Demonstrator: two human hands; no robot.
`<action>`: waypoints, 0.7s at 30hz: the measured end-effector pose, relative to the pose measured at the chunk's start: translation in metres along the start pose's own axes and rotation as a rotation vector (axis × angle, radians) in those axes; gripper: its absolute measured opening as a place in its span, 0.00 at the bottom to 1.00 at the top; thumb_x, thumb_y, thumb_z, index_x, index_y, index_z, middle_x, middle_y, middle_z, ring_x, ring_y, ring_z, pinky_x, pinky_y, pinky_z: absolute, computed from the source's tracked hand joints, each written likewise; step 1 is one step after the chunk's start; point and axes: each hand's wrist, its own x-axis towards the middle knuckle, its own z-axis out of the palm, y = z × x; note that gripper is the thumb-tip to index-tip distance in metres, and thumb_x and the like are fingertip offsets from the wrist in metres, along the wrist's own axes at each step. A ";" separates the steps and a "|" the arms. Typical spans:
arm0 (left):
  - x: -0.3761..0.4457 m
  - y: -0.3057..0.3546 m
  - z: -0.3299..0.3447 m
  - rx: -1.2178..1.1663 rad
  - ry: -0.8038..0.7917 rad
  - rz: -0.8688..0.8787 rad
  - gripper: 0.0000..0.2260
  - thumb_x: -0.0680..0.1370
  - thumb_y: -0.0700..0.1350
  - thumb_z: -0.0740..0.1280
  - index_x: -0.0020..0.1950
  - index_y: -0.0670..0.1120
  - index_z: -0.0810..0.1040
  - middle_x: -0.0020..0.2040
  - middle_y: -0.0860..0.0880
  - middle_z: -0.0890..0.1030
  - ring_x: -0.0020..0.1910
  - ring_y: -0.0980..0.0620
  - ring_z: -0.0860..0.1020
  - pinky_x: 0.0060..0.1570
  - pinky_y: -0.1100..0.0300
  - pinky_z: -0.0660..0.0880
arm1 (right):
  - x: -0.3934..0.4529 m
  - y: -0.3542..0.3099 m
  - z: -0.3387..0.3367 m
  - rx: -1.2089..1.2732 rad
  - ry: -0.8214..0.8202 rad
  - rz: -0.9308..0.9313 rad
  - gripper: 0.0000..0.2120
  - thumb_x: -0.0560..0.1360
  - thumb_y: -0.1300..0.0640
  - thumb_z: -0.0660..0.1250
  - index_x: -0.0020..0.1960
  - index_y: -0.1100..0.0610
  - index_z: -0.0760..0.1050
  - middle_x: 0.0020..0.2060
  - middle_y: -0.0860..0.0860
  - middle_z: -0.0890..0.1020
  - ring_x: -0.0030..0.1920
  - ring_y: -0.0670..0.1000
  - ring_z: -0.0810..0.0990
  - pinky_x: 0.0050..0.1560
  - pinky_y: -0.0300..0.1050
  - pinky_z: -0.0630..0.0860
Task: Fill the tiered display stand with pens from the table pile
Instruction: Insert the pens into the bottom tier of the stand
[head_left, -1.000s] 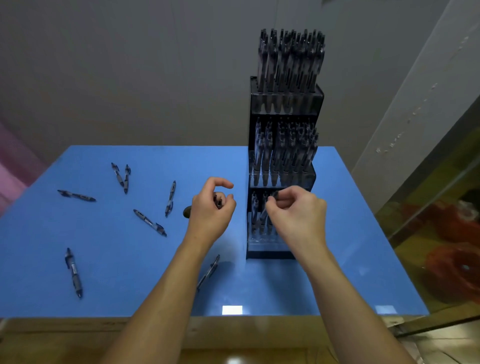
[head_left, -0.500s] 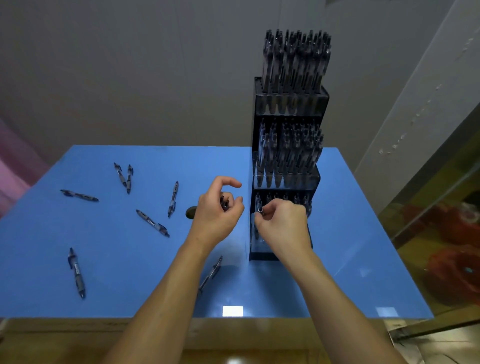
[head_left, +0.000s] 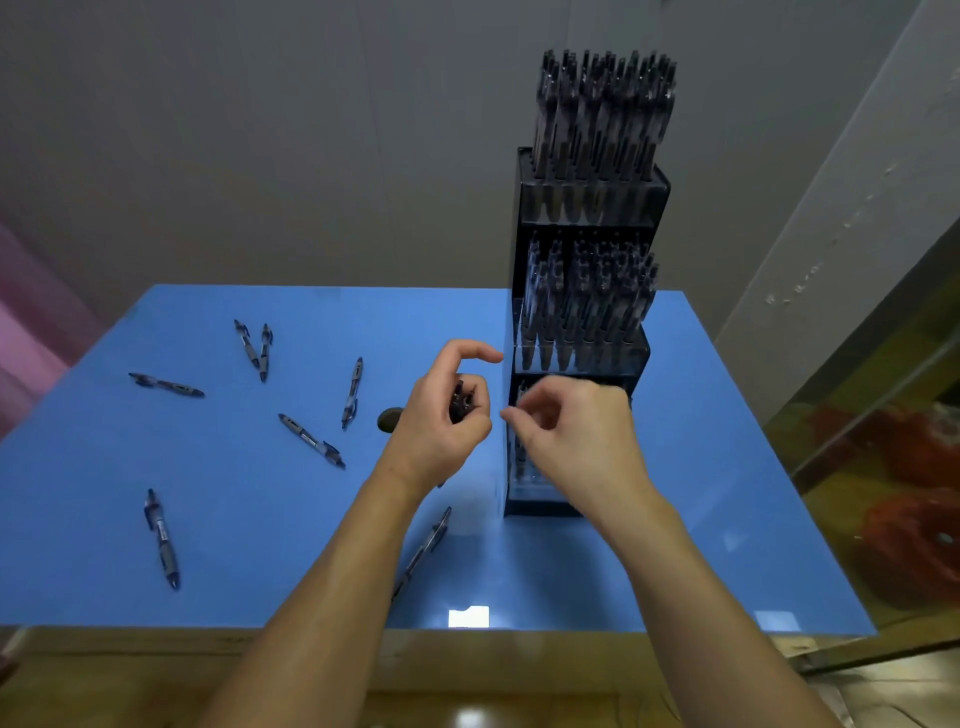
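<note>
Before the stand (head_left: 582, 364), left hand (head_left: 441, 421) gripping pens (head_left: 460, 405), right hand (head_left: 576, 436) curled, empty.

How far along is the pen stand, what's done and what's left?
Done: the top tier and middle tier of the stand look packed with pens. In hand: the left hand grips a small bunch of pens, while the right hand is at the bottom tier, which looks only partly filled. Left: seven loose pens, such as this one, on the blue table.
</note>
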 end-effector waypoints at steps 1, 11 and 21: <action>0.001 0.000 0.001 -0.018 -0.011 -0.004 0.20 0.73 0.34 0.59 0.63 0.47 0.72 0.31 0.45 0.68 0.29 0.49 0.65 0.28 0.55 0.65 | 0.000 -0.005 -0.002 0.083 0.019 -0.072 0.06 0.75 0.50 0.76 0.46 0.52 0.84 0.35 0.44 0.83 0.37 0.42 0.81 0.39 0.31 0.75; 0.006 0.011 0.013 -0.122 -0.089 -0.046 0.20 0.69 0.35 0.55 0.59 0.42 0.73 0.29 0.45 0.67 0.28 0.49 0.61 0.27 0.60 0.61 | 0.005 -0.013 -0.002 0.286 -0.059 -0.053 0.04 0.73 0.62 0.76 0.47 0.54 0.87 0.38 0.43 0.84 0.41 0.36 0.81 0.40 0.25 0.74; 0.010 0.006 0.015 0.019 -0.082 -0.053 0.18 0.70 0.35 0.55 0.53 0.46 0.79 0.28 0.46 0.77 0.25 0.48 0.74 0.27 0.56 0.72 | 0.004 -0.008 -0.015 0.374 0.055 0.045 0.06 0.73 0.61 0.77 0.40 0.51 0.85 0.33 0.43 0.85 0.38 0.41 0.84 0.45 0.39 0.81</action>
